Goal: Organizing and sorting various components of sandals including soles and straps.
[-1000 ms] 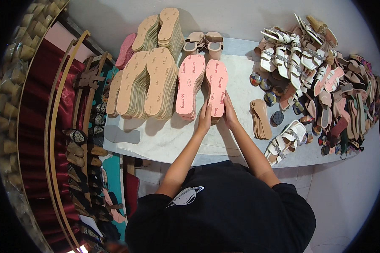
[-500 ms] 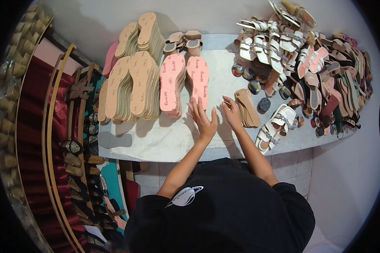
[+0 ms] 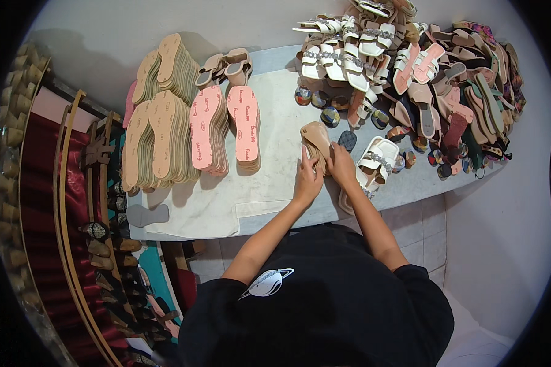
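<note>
Both hands are at a small stack of glossy tan insoles lying on the table. My left hand grips its left side near the lower end, the forefinger stretched along the edge. On the opposite side my right hand clasps the stack, its thumb by the upper face. Beside the right hand lie a dark small sole piece and a pair of white sandals with silvery chain trim. To the left stand pink printed insoles in two stacks, a taller one and a lower one.
Tall stacks of beige insoles stand at the table's left, near a grey sole. Heaped sandals and round patterned pieces crowd the right. A shoe rack stands left of the table.
Both hands have moved right from the pink insoles to the tan stack and taken hold of it. The stack is now tilted slightly differently. The view has shifted to the right.
</note>
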A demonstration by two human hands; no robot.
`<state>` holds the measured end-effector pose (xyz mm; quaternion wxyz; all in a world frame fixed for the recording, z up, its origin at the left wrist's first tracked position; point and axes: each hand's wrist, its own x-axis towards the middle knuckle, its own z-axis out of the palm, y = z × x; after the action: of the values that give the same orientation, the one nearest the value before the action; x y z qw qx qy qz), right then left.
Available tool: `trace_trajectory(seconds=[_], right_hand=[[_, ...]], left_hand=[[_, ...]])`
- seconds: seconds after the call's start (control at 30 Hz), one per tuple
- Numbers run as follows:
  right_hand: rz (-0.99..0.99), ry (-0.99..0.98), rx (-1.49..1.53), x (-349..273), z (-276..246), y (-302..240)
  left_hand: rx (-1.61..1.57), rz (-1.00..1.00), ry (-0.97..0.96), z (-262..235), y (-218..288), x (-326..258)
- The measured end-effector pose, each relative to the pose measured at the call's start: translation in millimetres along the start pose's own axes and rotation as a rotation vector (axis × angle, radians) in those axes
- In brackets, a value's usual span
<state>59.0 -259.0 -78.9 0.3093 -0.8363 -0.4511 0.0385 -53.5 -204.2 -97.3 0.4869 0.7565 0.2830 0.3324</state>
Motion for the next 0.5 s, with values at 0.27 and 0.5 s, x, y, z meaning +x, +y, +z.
trace_trajectory(seconds=[0.27, 0.5], right_hand=[[0.025, -0.045, 0.026, -3.4, -8.9, 6.7], [0.113, -0.177, 0.118, 3.8, -22.2, 16.6]], left_hand=[[0.431, -0.100, 0.019, 14.0, 6.7, -11.2], [0.515, -0.152, 0.057, 22.5, 11.5, -14.0]])
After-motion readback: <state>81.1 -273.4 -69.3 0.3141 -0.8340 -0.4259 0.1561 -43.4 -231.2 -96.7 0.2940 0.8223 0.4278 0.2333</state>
